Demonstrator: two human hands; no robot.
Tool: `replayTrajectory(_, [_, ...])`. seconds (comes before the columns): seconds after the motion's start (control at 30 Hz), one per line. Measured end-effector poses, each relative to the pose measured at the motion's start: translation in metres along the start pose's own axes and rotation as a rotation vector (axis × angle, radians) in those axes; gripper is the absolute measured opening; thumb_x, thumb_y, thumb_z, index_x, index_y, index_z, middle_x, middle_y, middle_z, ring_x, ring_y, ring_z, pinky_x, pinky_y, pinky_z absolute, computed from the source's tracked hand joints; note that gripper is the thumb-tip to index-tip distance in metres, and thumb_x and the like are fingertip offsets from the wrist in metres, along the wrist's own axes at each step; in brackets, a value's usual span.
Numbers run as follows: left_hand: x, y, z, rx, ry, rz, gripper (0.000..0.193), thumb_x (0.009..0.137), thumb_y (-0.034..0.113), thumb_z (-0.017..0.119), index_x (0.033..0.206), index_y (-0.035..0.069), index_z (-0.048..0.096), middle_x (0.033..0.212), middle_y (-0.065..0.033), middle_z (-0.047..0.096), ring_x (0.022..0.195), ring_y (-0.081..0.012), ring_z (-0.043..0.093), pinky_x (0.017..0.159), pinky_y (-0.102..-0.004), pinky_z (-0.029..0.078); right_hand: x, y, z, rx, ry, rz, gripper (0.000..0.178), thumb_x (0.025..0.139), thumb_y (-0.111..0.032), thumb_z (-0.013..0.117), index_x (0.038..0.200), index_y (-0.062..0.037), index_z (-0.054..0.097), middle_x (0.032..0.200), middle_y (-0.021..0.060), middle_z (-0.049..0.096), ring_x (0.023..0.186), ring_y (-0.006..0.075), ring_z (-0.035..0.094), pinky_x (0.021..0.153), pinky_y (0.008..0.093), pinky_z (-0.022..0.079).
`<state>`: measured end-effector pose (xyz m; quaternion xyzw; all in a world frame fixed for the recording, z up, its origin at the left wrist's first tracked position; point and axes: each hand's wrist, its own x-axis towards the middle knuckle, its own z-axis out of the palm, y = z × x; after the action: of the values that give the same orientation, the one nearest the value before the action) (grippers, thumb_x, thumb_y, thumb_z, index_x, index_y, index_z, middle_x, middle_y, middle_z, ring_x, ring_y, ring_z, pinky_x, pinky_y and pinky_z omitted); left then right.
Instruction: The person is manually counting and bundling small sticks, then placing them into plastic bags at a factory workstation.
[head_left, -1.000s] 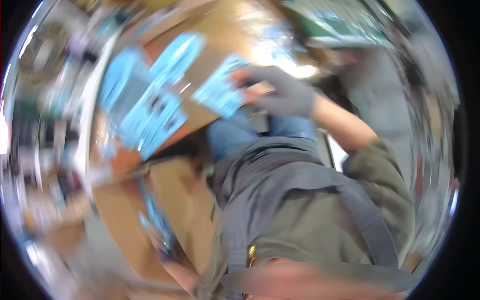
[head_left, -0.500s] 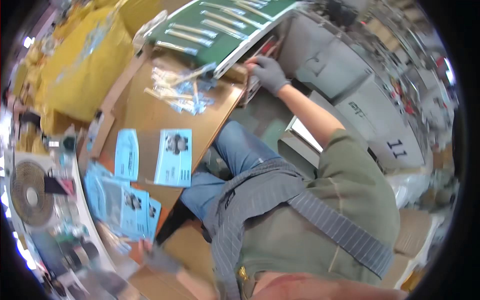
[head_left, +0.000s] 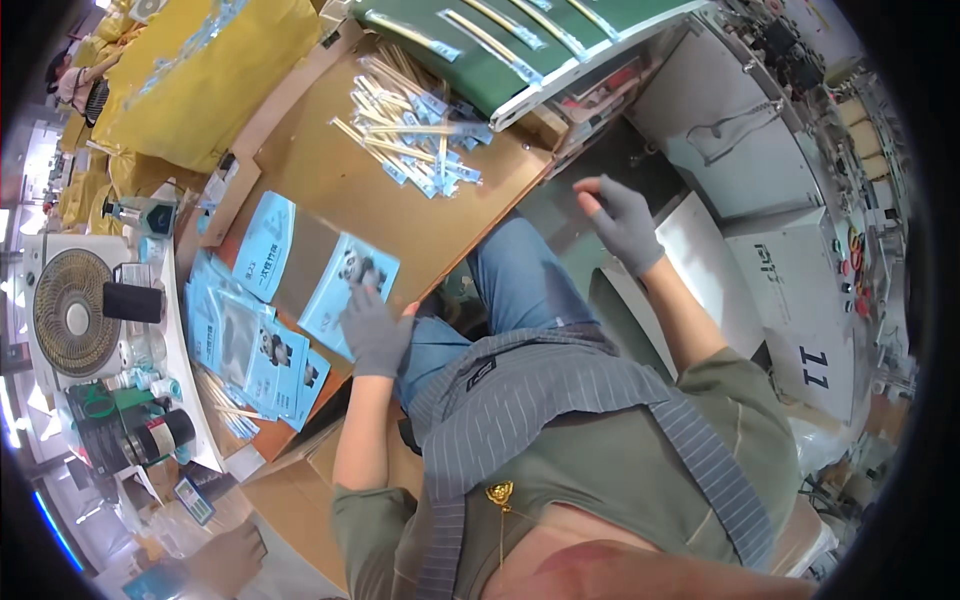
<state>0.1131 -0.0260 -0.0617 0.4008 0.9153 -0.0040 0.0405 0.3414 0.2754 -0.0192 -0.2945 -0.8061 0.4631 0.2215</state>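
My left hand (head_left: 376,335), in a grey fingerless glove, lies with its fingers over the lower part of a flat blue pouch (head_left: 345,265) printed with a panda, at the table's near edge. Its thumb is spread away from the fingers. My right hand (head_left: 622,222), gloved alike, hangs in the air beyond the table edge with nothing visible in it, thumb apart from the fingers. Between the hands and the belt lies a loose pile of wrapped chopsticks (head_left: 415,130). A second blue pouch (head_left: 265,245) lies left of the first, beside a stack of similar pouches (head_left: 235,335).
A green conveyor belt (head_left: 480,80) carries wrapped chopsticks along the far side. Grey cabinets (head_left: 790,310) stand to the right. On a white shelf at left are a fan (head_left: 75,312) and a phone (head_left: 133,302). Another person's hand (head_left: 228,560) shows at lower left; big yellow sacks (head_left: 220,90) stand behind.
My left hand has moved up from beside the pouch stack onto the panda pouch. My right hand has drawn back from the belt's corner. The view has shifted; another person's hand shows at lower left.
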Motion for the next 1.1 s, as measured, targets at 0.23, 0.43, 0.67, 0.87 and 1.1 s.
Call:
replayTrajectory(0.23, [0.054,0.012,-0.03,-0.382,0.291,0.051,0.051,0.086,0.039,0.059,0.112,-0.005,0.056,0.121,-0.0267,0.051,0.111,-0.0416,0.05,0.094,-0.0437,0.04,0.043,-0.035,0.027,-0.135,-0.269,-0.356,0.02,0.085,-0.013,0.056,0.1,-0.0008,0.061,0.089,0.0139,0.063,0.082,0.0267,0.062,0.074,0.0334,0.049])
replayTrajectory(0.43, [0.172,0.061,0.036,-0.247,0.368,-0.117,0.08,0.091,0.056,0.039,0.13,-0.013,0.035,0.137,-0.0335,0.033,0.127,-0.0445,0.032,0.108,-0.0462,0.022,0.109,0.066,0.089,-0.558,-0.108,-0.397,0.061,0.09,-0.041,0.048,0.132,0.0028,0.037,0.129,0.0268,0.041,0.123,0.0439,0.037,0.102,0.0451,0.033])
replayTrajectory(0.67, [0.277,0.062,0.027,-0.782,0.424,-0.279,0.084,0.087,0.055,0.048,0.135,-0.01,0.029,0.135,-0.0306,0.037,0.129,-0.039,0.032,0.108,-0.045,0.022,0.194,0.017,0.208,0.34,-0.1,-0.345,0.06,0.093,-0.025,0.044,0.141,0.004,0.024,0.14,0.0187,0.039,0.127,0.0266,0.039,0.106,0.0357,0.028])
replayTrajectory(0.87, [0.225,0.04,0.023,-0.559,0.513,-0.339,0.075,0.082,0.028,0.064,0.142,0.003,0.027,0.129,-0.0261,0.046,0.121,-0.0364,0.045,0.101,-0.0386,0.036,0.15,-0.011,0.255,1.592,-0.278,0.375,0.059,0.086,-0.011,0.045,0.142,-0.0057,0.026,0.131,0.0129,0.047,0.121,0.022,0.046,0.102,0.0345,0.038])
replayTrajectory(1.1, [0.193,-0.017,0.014,-1.243,0.402,-0.423,0.055,0.095,0.029,0.048,0.137,-0.004,0.034,0.127,-0.0235,0.05,0.115,-0.027,0.051,0.097,-0.0342,0.04,0.139,-0.058,0.165,0.145,-0.19,-0.048,0.044,0.085,-0.041,0.055,0.109,-0.0054,0.064,0.101,0.0169,0.065,0.096,0.0311,0.06,0.09,0.036,0.044])
